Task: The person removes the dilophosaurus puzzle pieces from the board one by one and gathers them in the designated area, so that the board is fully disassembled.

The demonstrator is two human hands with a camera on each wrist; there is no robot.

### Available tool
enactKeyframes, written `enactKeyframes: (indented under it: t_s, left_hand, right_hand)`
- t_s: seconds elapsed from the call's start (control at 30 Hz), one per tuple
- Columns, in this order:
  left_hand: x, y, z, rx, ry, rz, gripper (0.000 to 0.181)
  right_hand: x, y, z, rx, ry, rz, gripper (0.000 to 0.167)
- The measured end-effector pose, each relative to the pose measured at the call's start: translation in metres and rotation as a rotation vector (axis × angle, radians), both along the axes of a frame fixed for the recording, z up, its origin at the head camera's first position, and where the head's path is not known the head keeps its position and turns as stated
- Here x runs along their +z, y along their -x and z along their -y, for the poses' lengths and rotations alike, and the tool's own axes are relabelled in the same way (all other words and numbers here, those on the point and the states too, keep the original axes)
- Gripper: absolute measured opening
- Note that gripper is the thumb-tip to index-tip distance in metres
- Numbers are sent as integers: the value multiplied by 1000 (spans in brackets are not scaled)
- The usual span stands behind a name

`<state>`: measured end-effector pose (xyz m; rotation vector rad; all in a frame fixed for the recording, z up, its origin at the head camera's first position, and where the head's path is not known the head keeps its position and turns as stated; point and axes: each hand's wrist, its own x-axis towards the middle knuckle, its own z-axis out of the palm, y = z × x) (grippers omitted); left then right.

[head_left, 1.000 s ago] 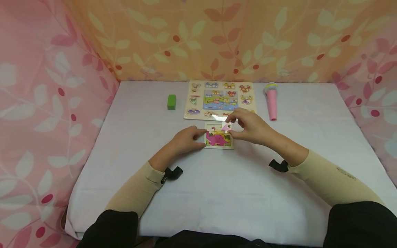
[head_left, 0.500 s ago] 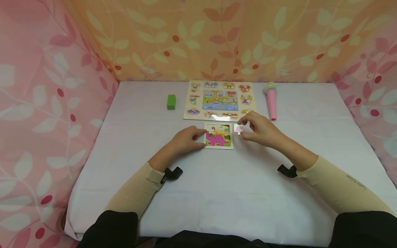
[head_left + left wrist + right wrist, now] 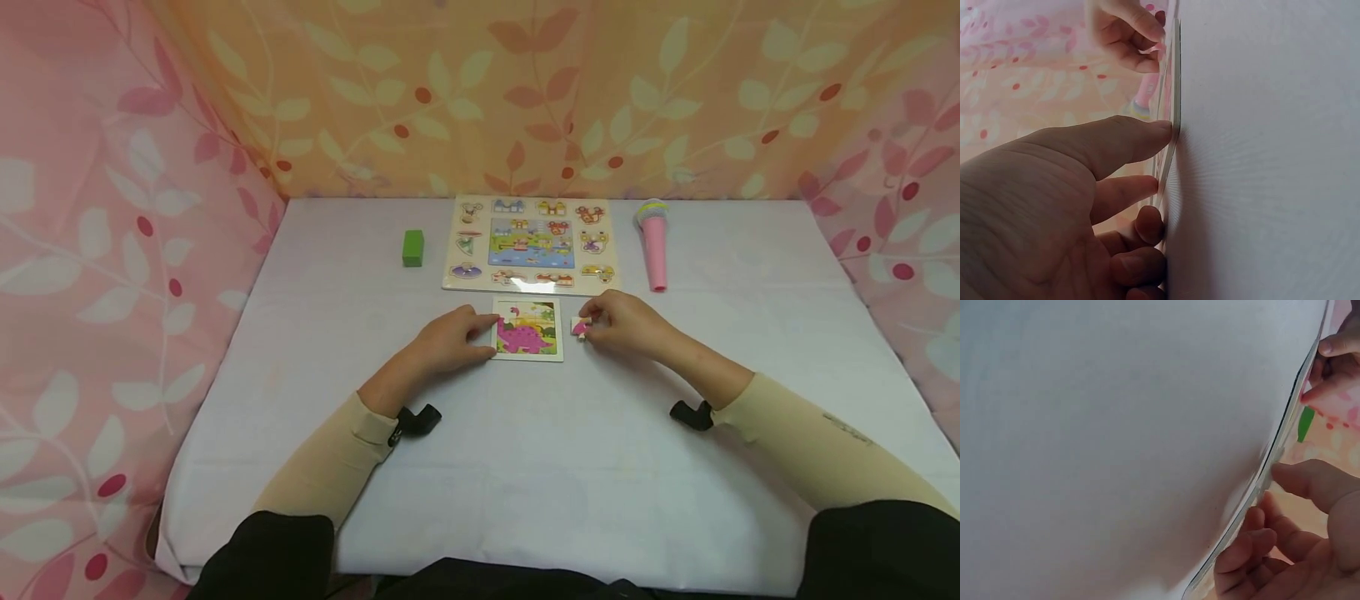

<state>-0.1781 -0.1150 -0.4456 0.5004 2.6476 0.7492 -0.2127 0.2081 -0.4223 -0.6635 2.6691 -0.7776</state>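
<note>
Shifted lower in frame, right hand [image 3: 628, 325] pinches a pink-and-white jigsaw piece [image 3: 578, 326]; left hand [image 3: 447, 339], fingers apart, touches the square pink-dinosaur puzzle [image 3: 528, 336] on white-clothed tabletop [image 3: 525, 458], orange leaf-print curtain [image 3: 465, 92] above.

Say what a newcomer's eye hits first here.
Probably the pink dinosaur puzzle near the middle of the white cloth, with the left hand touching its left edge and the right hand pinching a small piece just to its right. Next, the pink microphone and green block, right and left of the larger picture board.
</note>
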Motion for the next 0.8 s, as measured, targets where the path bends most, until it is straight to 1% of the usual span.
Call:
enactKeyframes:
  t_s: [0.1, 0.3, 0.47, 0.6, 0.8]
  left_hand:
    - [-1, -1, -1, -4, 13, -2, 66]
    - [-1, -3, -2, -6, 38, -8, 67]
    - [3, -4, -4, -35, 60, -10, 66]
    - [5, -6, -4, -61, 81, -25, 65]
    - [6, -6, -3, -65, 82, -35, 64]
  right_hand:
    - [-2, 1, 2, 3, -19, 8, 30]
    - [-3, 4, 7, 17, -58, -12, 30]
    - [-3, 5, 8, -11, -72, 9, 29]
    - [-1, 4, 10, -15, -67, 16, 29]
    - [7, 1, 11, -20, -60, 12, 32]
